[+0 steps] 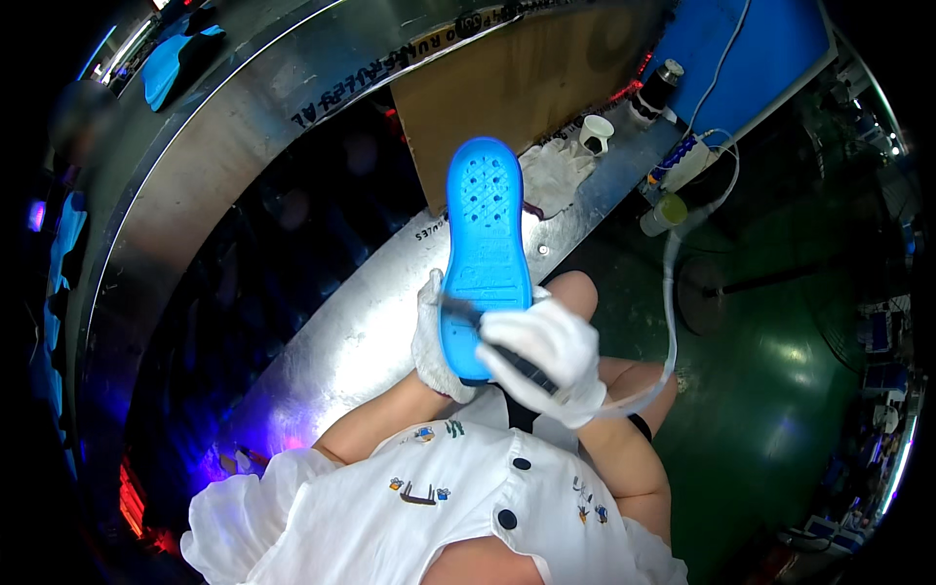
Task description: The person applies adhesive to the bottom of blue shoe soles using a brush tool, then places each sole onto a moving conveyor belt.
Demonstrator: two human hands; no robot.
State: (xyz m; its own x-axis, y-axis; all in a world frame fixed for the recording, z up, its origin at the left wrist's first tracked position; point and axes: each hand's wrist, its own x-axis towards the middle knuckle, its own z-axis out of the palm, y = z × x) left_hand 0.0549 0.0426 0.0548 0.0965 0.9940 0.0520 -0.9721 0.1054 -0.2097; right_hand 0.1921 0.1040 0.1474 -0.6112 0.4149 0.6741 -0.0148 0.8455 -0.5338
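Observation:
A bright blue shoe sole (pixel 487 253) is held up in front of me, its tread side showing, with a patch of small holes near the far end. My left hand (pixel 432 343), in a white glove, is closed around the near left edge and underside of the sole. My white-gloved right hand (pixel 554 353) grips a dark, slender, pen-like tool (pixel 531 369), slightly blurred. The tool's dark front end lies over the near half of the sole; whether it touches cannot be told. A pale hose (pixel 671 322) runs from beside my right wrist up toward the back right.
Beneath the sole is a metal ledge (pixel 336 341). White gloves (pixel 556 177), a white cup (pixel 596 134) and a dark bottle (pixel 658 90) stand or lie behind, near a cardboard sheet (pixel 517 78). A curved metal rail (pixel 185 185) bounds the left; more blue pieces (pixel 174 66) lie beyond.

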